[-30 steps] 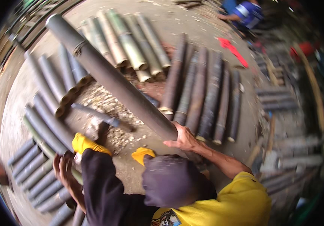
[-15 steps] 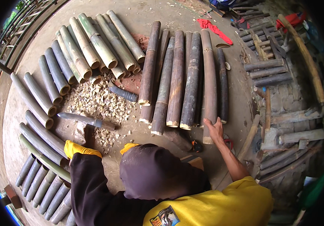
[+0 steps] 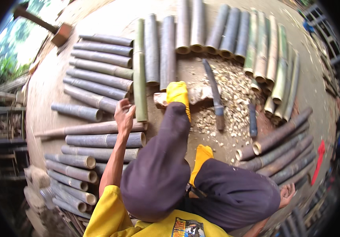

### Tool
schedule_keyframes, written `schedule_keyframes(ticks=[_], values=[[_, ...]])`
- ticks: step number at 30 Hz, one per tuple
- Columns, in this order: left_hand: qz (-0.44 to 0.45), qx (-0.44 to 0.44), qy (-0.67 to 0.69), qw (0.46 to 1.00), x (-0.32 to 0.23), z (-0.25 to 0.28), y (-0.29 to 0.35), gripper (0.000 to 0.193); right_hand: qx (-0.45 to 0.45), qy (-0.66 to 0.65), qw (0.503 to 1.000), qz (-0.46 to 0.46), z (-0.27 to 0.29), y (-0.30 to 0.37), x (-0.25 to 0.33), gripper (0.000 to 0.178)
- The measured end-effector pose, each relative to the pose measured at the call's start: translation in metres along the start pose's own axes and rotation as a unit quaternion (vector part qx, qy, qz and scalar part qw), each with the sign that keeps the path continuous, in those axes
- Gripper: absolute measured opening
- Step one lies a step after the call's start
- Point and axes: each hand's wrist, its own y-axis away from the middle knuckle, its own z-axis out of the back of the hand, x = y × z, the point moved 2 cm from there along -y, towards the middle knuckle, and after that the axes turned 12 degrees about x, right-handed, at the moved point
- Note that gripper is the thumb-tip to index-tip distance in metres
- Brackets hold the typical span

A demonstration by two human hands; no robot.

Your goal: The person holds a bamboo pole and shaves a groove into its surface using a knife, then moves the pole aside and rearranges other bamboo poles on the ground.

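My left hand is raised with its fingers loosely bent and apart, holding nothing I can see. It is just left of the lower end of a green bamboo pole. A long brown bamboo piece lies under that wrist and forearm. My right hand is beyond my right knee, partly hidden by the trouser leg, its fingers half curled with nothing visible in them. Several dark bamboo tubes lie close above it. A large knife leans across a wooden block, under my yellow-covered foot.
Bamboo chips cover the ground around the knife, with a dark sheath-like piece beside them. Cut bamboo tubes fan out in an arc ahead, and more tubes are stacked at the left. A red cloth lies far right.
My view has swung left. My right hand has let go of the dark bamboo tube at the right and drawn back beside my knee. My left hand has come into view by the green pole.
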Motion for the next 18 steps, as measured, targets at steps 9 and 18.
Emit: schedule_keyframes(ticks=[9,18], values=[[0.222,0.083,-0.099,0.966,0.042,-0.046,-0.039,0.072,0.498,0.142,0.851,0.091,-0.242,-0.001,0.121,0.040],[0.197,0.136,0.042,0.970,0.061,-0.046,-0.056,0.056,0.495,0.126,0.838,0.189,-0.346,0.014,0.075,0.068]])
